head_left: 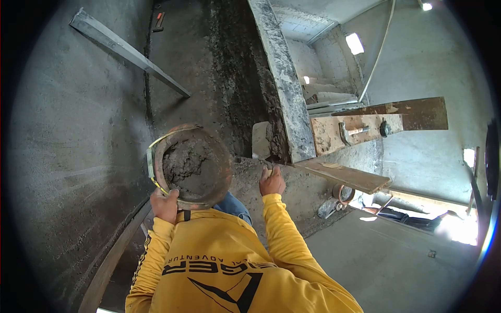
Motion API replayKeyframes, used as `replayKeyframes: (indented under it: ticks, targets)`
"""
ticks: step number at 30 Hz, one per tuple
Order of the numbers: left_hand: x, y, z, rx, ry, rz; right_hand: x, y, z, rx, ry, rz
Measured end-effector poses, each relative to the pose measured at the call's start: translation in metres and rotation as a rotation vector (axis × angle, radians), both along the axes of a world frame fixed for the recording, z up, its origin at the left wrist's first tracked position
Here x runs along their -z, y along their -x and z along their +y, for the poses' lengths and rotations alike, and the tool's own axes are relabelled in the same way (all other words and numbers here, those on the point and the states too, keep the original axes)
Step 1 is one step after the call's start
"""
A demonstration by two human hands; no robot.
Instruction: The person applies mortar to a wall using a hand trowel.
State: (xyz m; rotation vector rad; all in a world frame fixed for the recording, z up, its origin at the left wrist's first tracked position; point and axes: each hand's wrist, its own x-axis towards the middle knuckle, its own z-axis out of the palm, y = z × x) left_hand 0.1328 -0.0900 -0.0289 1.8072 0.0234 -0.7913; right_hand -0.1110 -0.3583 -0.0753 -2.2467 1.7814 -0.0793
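My left hand [165, 205] is closed on the rim of a round bucket [224, 177], held against my front. Wet grey mortar [190, 163] lies inside it, heaped on one side and smoother on the other. My right hand [272, 181] grips the handle of a trowel [260, 140]. Its pale flat blade points away from me, right beside the mortar-smeared edge of a long board [286, 78]. Dark, wet-looking mortar [237, 83] runs in a strip along that board's left side.
A metal bar [128, 52] leans at the left wall. On the right, a hammer [355, 131] rests on a plank [326, 135], with another plank [355, 176] jutting out below. A second bucket [343, 193] stands farther right. A red-handled tool [158, 22] lies at the far end.
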Motion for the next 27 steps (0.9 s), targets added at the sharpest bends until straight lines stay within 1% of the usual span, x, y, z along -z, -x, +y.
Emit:
replayKeyframes:
  ticks: [2,7,8,10,13,17,18,21,24,27]
  targets:
    - [-0.003,0.003,-0.003,-0.018,0.043,0.032,-0.022,0.011,0.009,-0.008,0.032,-0.031]
    - [-0.018,0.009,-0.017,-0.015,0.083,0.088,-0.049,0.038,0.026,-0.034,0.182,-0.174]
    - [-0.017,0.011,-0.018,-0.014,0.090,0.085,-0.052,0.044,0.030,0.010,0.117,-0.132]
    - [-0.022,0.016,-0.023,-0.019,0.090,0.069,-0.071,0.050,0.037,0.031,0.106,-0.120]
    - [-0.012,0.020,-0.022,0.024,0.109,0.048,-0.099,0.057,0.051,0.021,0.099,-0.087]
    - [-0.001,0.025,-0.017,0.055,0.121,0.041,-0.117,0.077,0.055,-0.094,0.109,-0.005]
    - [-0.002,0.025,-0.017,0.080,0.119,0.011,-0.121,0.079,0.055,-0.123,0.064,0.012]
    - [-0.013,0.032,-0.015,0.041,0.104,0.079,-0.126,0.075,0.058,-0.262,-0.038,-0.130]
    - [-0.020,0.035,-0.010,0.022,0.057,0.063,-0.128,0.060,0.051,-0.394,-0.408,-0.346]
    - [-0.010,0.038,0.003,0.029,0.060,0.027,-0.120,0.046,0.021,-0.233,-1.125,-0.408]
